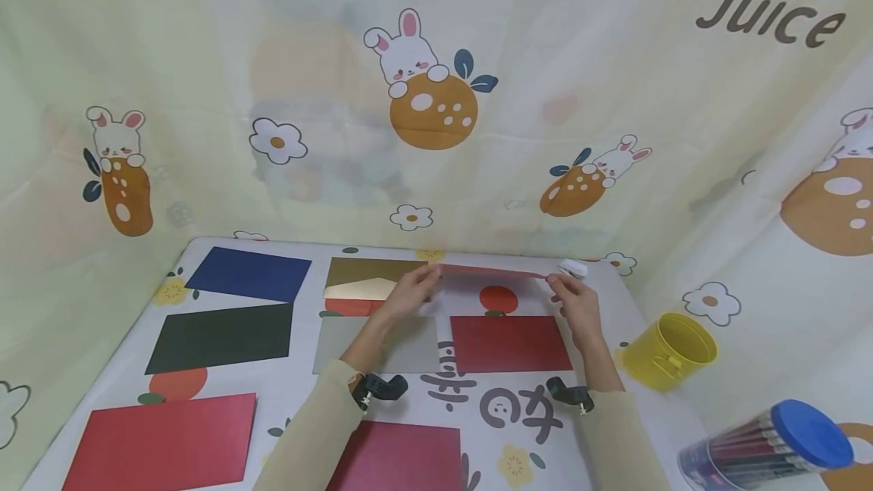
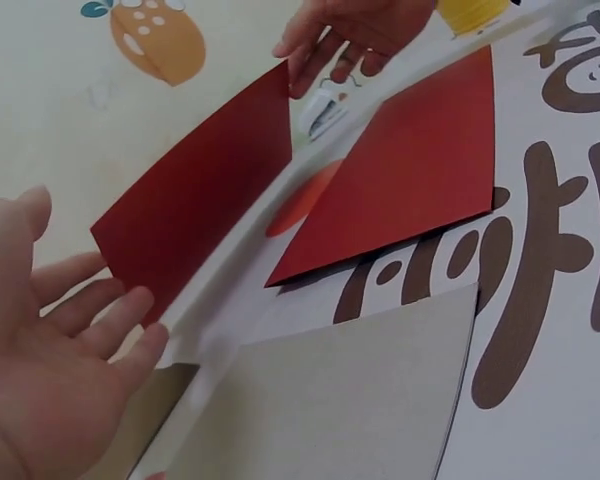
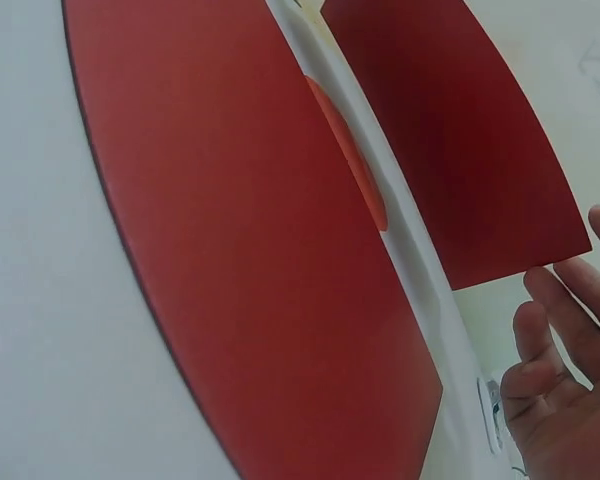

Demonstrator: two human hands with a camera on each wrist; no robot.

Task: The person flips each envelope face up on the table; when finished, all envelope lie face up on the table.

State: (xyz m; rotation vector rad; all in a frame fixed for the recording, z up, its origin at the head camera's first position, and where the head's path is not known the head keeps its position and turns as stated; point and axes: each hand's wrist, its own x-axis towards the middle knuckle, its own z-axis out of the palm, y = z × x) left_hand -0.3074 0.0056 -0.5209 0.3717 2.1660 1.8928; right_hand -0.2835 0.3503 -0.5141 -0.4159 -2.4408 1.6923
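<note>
With my fingers loosely extended, my left hand (image 1: 411, 290) touches one end of a raised red card (image 2: 202, 185) and my right hand (image 1: 578, 308) the other, so it spans between them above the worktop (image 1: 621, 305). Close below my fingers lie a flat red card (image 1: 511, 343), a gold card (image 1: 368, 270) and a grey card (image 1: 412, 347), the last two toward the left. Farther left of my fingers are a blue card (image 1: 248, 273) and a dark green card (image 1: 220, 339); farther right, a yellow cup (image 1: 641, 354) and a jar of pens (image 1: 740, 449).
</note>
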